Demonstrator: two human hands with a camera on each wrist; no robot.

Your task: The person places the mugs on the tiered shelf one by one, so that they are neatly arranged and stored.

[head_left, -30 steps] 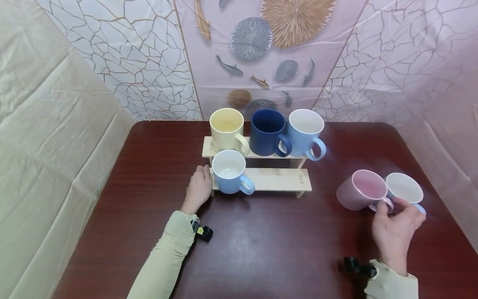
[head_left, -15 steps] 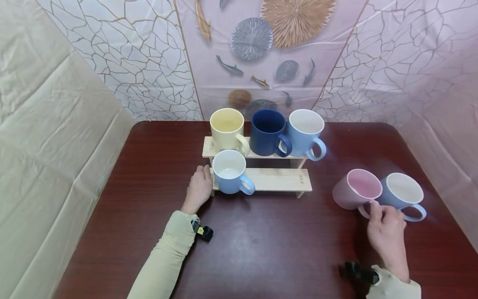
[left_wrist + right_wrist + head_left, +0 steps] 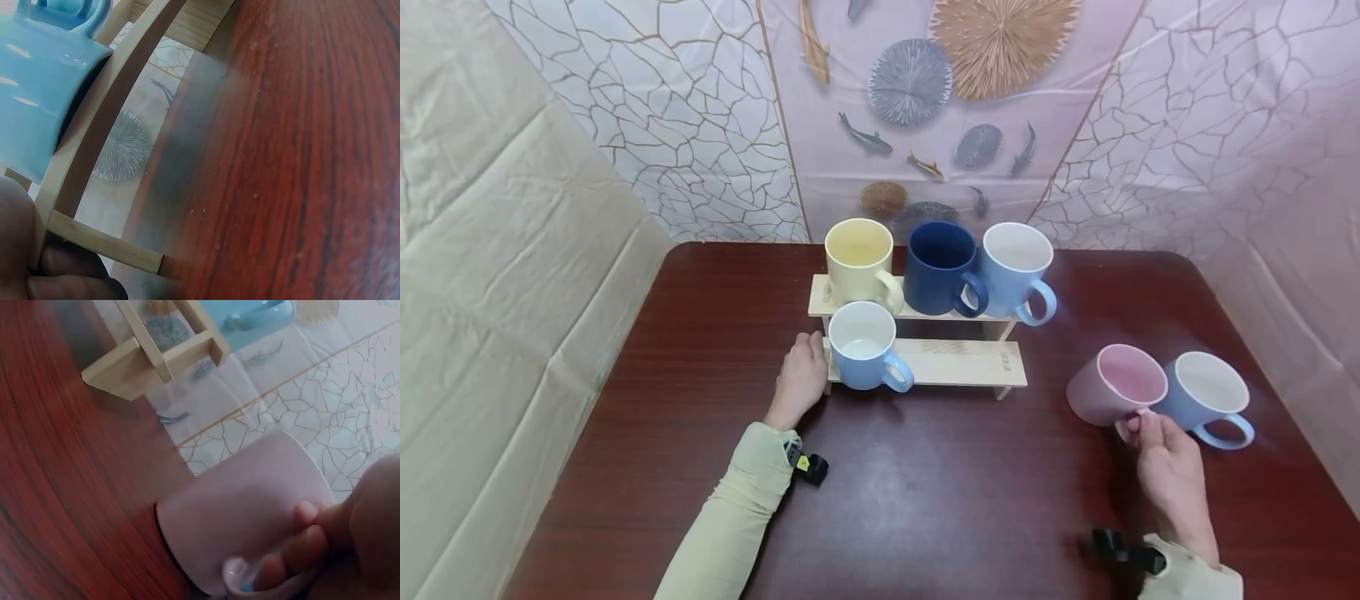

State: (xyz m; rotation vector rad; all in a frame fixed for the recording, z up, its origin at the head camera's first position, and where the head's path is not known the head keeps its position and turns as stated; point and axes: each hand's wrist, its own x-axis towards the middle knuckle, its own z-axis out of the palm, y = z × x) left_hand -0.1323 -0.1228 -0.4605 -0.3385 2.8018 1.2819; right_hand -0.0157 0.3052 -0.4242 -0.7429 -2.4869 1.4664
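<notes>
My right hand (image 3: 1172,475) holds the handle of a pink mug (image 3: 1093,392), which stands upright on the table at the right. In the right wrist view, fingertips curl at the handle (image 3: 234,575) of this mug. A light blue mug (image 3: 1198,400) with a white inside stands just right of it. My left hand (image 3: 800,375) grips the left end of a two-tier wooden rack (image 3: 955,362). The left wrist view shows its fingers (image 3: 75,269) below the shelf board and the thumb on the other side. Beside that hand, another light blue mug (image 3: 857,358) sits on the lower shelf.
On the upper shelf stand a yellow mug (image 3: 853,271), a dark blue mug (image 3: 932,275) and a light blue mug (image 3: 1003,275), handles toward the front right. The rack stands on a dark red-brown table (image 3: 880,500). Patterned cloth (image 3: 700,125) hangs behind.
My right hand has moved left from between the two right-hand mugs to the pink mug's handle. The pink mug has shifted slightly left. The left hand has stayed at the rack.
</notes>
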